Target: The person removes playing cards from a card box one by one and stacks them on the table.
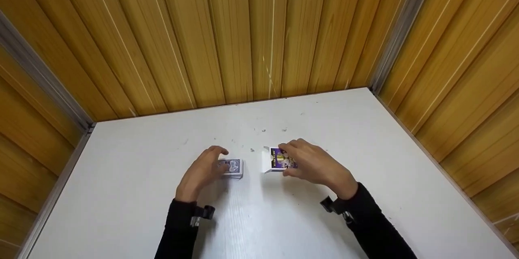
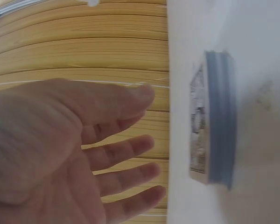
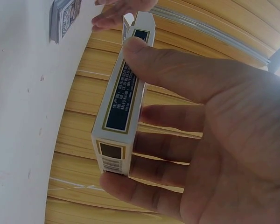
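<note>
A squared stack of playing cards [image 1: 235, 166] with a blue-and-white patterned back lies on the white table. Just above its left part hovers my left hand [image 1: 201, 173]; in the left wrist view a gap separates its loosely extended fingers from the cards [image 2: 221, 116]. My right hand [image 1: 316, 166] holds a small card box [image 1: 280, 158] with a purple and yellow face. Its flap end is open and points left, towards the cards. From the right wrist view, the thumb presses the box's dark printed side [image 3: 119, 100], with fingers on the opposite side. The box's inside is hidden.
The white table [image 1: 134, 194] shows small dark marks [image 1: 263, 130] beyond the hands. Yellow wood-look panels [image 1: 227, 40] enclose its back and sides, with grey metal posts [image 1: 399, 36] at the corners. A black wrist mount [image 1: 202, 212] sits on each sleeve.
</note>
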`<state>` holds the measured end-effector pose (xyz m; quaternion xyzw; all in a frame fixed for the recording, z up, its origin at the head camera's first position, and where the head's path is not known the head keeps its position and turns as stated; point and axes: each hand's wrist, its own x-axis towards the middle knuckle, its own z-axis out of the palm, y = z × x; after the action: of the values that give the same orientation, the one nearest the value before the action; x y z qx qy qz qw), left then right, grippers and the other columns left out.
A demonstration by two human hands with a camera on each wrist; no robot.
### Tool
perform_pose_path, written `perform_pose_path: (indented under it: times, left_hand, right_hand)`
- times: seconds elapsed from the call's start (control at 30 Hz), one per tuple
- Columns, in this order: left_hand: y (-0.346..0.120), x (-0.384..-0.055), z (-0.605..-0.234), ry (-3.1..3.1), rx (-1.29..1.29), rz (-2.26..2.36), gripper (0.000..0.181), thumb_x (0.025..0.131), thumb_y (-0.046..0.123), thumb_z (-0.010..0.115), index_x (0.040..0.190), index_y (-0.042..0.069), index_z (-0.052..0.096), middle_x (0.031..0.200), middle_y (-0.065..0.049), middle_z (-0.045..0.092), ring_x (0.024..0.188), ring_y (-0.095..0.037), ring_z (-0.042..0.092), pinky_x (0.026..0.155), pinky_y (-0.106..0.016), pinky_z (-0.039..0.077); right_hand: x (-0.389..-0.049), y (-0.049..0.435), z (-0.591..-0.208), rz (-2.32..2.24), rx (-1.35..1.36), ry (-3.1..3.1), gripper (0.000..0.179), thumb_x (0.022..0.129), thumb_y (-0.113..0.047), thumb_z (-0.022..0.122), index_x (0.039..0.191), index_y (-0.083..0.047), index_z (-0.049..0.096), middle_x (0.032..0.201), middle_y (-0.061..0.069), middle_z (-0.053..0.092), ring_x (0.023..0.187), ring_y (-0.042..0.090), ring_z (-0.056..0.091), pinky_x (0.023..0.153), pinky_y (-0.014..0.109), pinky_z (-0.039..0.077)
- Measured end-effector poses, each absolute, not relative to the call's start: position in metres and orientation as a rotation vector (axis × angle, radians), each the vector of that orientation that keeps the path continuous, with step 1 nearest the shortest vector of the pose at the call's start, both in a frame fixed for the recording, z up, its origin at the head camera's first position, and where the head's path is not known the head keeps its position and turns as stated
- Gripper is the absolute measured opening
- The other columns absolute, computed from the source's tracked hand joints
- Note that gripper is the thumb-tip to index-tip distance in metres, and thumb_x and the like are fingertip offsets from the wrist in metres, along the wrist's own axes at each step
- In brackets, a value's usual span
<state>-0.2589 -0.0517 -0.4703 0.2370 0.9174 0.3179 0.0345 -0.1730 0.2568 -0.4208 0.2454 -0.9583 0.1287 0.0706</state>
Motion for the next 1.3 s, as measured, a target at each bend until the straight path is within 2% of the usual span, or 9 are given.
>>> perform_pose_path:
  times: [0.13,0.47,0.73,0.97,1.3]
  left_hand:
    - [-0.053,-0.254,-0.457,2.884,0.725,1.006,0.041,0.097,0.011,0.072,0.135,0.001,0.061,0.146,-0.018,0.055,0.139,-0.033,0.048,0.113,-0.048,0.04]
    - [-0.063,-0.246,-0.436,3.04,0.82,1.028,0.047,0.095,0.011,0.075,0.138,0.0,0.059,0.146,-0.024,0.054,0.137,-0.04,0.048,0.113,-0.055,0.038]
    - [-0.069,-0.246,-0.437,3.124,0.871,0.959,0.056,0.096,0.016,0.074,0.143,-0.005,0.054,0.15,-0.026,0.049,0.143,-0.045,0.04,0.114,-0.063,0.033]
    - [-0.072,-0.247,-0.44,3.132,0.884,0.841,0.063,0.098,0.021,0.073,0.15,-0.005,0.046,0.158,-0.028,0.038,0.148,-0.05,0.028,0.114,-0.066,0.03]
    - [-0.081,-0.249,-0.453,3.161,0.846,0.73,0.065,0.101,0.03,0.069,0.152,-0.003,0.045,0.159,-0.027,0.036,0.149,-0.048,0.026,0.112,-0.067,0.032]
  right_hand:
    - [-0.173,0.258,-0.42,0.413,0.72,-2.894,0.068,0.086,-0.027,0.086,0.14,0.0,0.057,0.125,0.015,0.066,0.112,0.028,0.061,0.089,0.044,0.054]
    - [-0.178,0.26,-0.417,0.445,0.696,-2.914,0.07,0.087,-0.027,0.085,0.143,0.001,0.055,0.128,0.017,0.064,0.113,0.029,0.061,0.09,0.045,0.054]
    - [-0.18,0.264,-0.418,0.467,0.651,-2.952,0.071,0.087,-0.028,0.085,0.144,0.001,0.054,0.131,0.019,0.064,0.115,0.03,0.061,0.092,0.047,0.053]
    - [-0.185,0.272,-0.419,0.466,0.642,-2.956,0.071,0.088,-0.03,0.084,0.144,0.001,0.054,0.13,0.019,0.064,0.113,0.03,0.061,0.09,0.046,0.053]
    - [-0.193,0.285,-0.431,0.517,0.554,-3.029,0.068,0.088,-0.026,0.084,0.142,0.003,0.055,0.132,0.02,0.063,0.111,0.031,0.059,0.091,0.048,0.051]
